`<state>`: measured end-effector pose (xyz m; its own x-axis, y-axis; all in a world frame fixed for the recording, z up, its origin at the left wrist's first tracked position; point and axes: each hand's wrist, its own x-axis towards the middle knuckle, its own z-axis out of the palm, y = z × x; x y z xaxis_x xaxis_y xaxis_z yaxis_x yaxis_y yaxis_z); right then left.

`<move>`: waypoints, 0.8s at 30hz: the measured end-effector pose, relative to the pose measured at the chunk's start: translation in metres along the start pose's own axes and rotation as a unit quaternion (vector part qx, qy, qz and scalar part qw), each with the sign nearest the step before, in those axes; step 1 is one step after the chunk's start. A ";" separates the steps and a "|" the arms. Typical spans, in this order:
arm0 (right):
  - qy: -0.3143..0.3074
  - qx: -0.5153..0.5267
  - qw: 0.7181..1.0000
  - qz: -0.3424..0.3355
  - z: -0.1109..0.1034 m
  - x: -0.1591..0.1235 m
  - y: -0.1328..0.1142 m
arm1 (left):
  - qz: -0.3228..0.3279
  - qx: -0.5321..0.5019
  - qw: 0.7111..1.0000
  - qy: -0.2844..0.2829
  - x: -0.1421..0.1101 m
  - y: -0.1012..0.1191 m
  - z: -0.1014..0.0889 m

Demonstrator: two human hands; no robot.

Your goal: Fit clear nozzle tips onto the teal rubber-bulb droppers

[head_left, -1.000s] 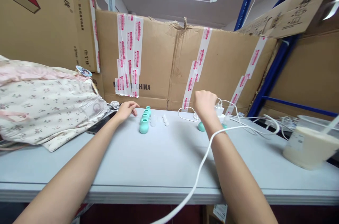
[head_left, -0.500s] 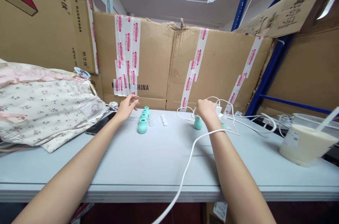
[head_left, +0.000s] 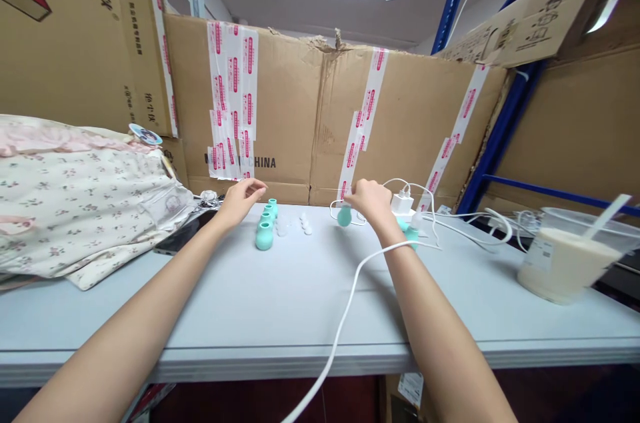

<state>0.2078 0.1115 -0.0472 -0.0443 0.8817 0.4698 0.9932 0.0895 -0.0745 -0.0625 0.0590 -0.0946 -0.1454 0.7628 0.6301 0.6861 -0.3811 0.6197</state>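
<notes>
My right hand (head_left: 371,199) is closed on a small teal bulb-shaped pot (head_left: 345,216), held by its top just above the table. Beside my left hand (head_left: 240,203), whose fingers are stretched out around nothing, a row of several similar teal pots (head_left: 265,236) with open necks runs away from me. To the right of that row lie small clear pieces (head_left: 283,226) and a line of whitish pieces (head_left: 305,224). More teal pieces (head_left: 412,235) show behind my right forearm, partly hidden.
A white cable (head_left: 351,296) crosses the table and my right forearm. Near a white plug adapter (head_left: 401,203) lie more cables. A plastic tub of cream-coloured stuff (head_left: 560,270) stands right; a flowered cloth bag (head_left: 90,203) and a dark phone (head_left: 183,234) lie left. Cardboard (head_left: 285,110) walls the back.
My right hand has moved left with the teal pot and raised it slightly, uncovering the plug adapter and other teal pieces. The view has shifted a little; my left hand stays beside the row.
</notes>
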 end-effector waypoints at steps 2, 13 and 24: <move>0.025 -0.030 0.999 0.019 0.000 0.002 0.009 | 0.000 0.006 1.000 0.000 0.002 -0.004 0.000; -0.089 -0.066 0.983 0.147 0.004 0.014 0.062 | 0.000 0.020 0.999 -0.044 0.002 -0.004 0.000; 0.125 0.021 0.989 0.080 0.001 -0.008 0.051 | 0.006 0.012 1.000 0.020 0.004 0.018 -0.011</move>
<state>0.2587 0.1092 -0.0559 0.1465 0.7443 0.6516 0.9797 -0.0178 -0.1999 -0.0590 0.0494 -0.0760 -0.1647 0.7363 0.6563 0.7053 -0.3773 0.6002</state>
